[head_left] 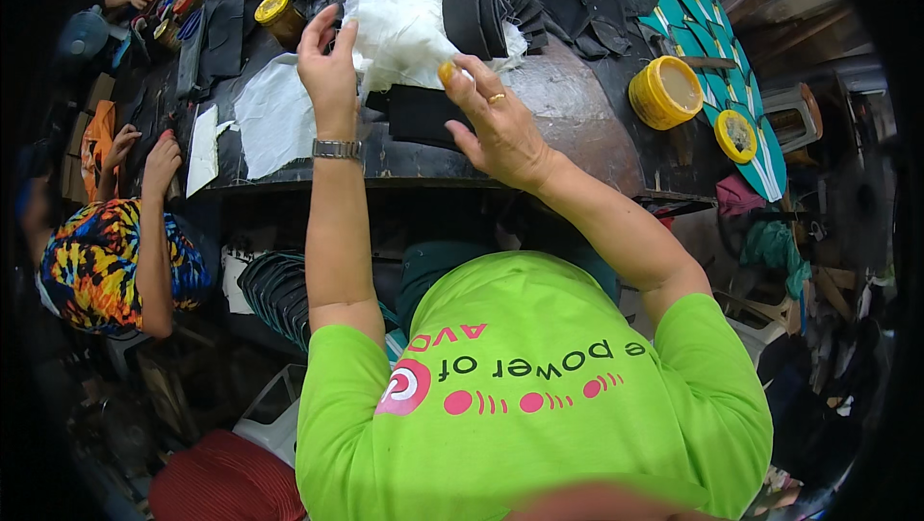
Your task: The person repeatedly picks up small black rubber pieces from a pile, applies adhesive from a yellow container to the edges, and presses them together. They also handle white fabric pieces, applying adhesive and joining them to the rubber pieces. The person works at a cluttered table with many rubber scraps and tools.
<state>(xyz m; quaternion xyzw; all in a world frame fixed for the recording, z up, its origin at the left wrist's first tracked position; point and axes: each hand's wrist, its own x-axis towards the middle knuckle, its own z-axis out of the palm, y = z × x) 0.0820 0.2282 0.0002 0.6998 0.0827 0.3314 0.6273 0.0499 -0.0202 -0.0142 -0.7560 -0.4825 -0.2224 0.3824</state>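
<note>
My left hand (pixel 329 74) is raised at the edge of a heap of thin white sheets (pixel 404 16). Its fingers are bent and apart from the thumb, with nothing visible between them. My right hand (pixel 505 131) hovers over a flat black piece (pixel 416 115) at the near side of the table, fingers spread. One fingertip of it is covered in something yellow-brown, and it wears a ring. A stack of black cut pieces (pixel 472 16) rests on the white heap. Left of my left wrist lies a separate white sheet (pixel 274 117).
An open yellow tub (pixel 666 93) and a round yellow lid (pixel 735 136) stand at the right. Another yellow-lidded jar (pixel 279 19) is at the back left. Green strapped pieces (pixel 712 50) cover the right side. A person in a patterned shirt (pixel 125 261) works at the left.
</note>
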